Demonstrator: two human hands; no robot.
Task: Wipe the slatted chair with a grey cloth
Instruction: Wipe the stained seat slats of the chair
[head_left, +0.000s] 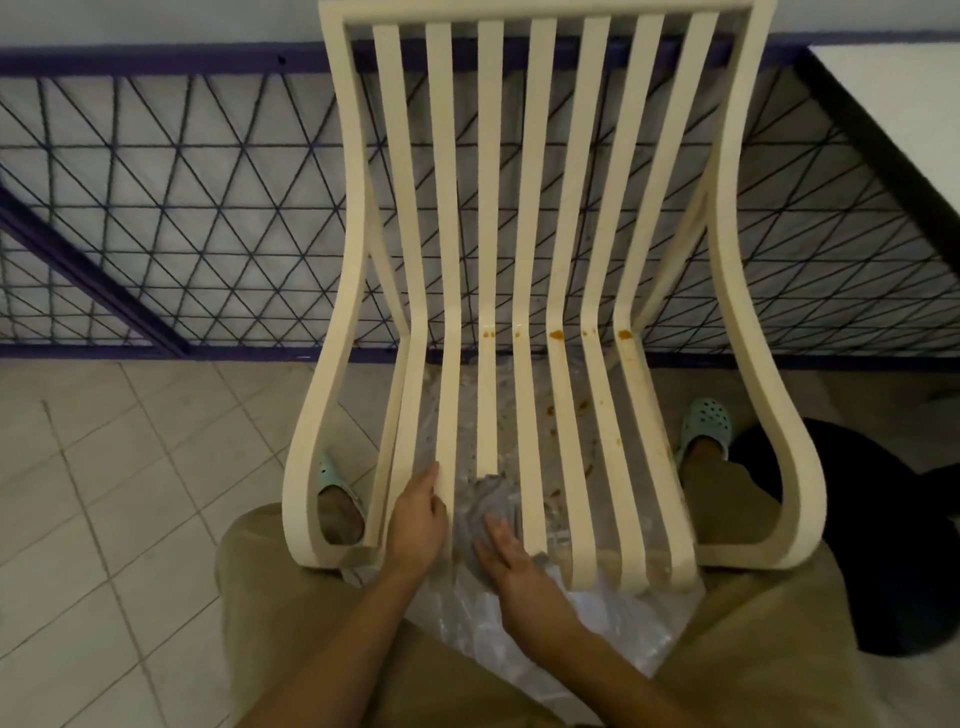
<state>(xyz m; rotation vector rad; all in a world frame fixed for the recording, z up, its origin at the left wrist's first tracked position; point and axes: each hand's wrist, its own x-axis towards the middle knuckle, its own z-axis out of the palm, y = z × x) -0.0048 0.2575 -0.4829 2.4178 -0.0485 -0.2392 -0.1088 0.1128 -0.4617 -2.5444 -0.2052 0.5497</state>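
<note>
The cream slatted chair (491, 156) stands close in front of the person, between their knees, so the seat slats run straight toward both hands. The left hand (415, 514) curls round the front end of one seat slat, probably to steady the chair against the rubbing. The right hand (511, 561) lies with its fingers nearly straight, pressing the grey cloth (488, 501) flat onto the next slat rather than clutching it. The cloth is bunched over that slat's front end, just beside the left hand. Orange stains (556, 334) mark several slats at the seat's bend, well away from the cloth. A clear plastic sheet (613, 634) spreads under the seat, likely to catch drips. No brand, label or writing can be read.
</note>
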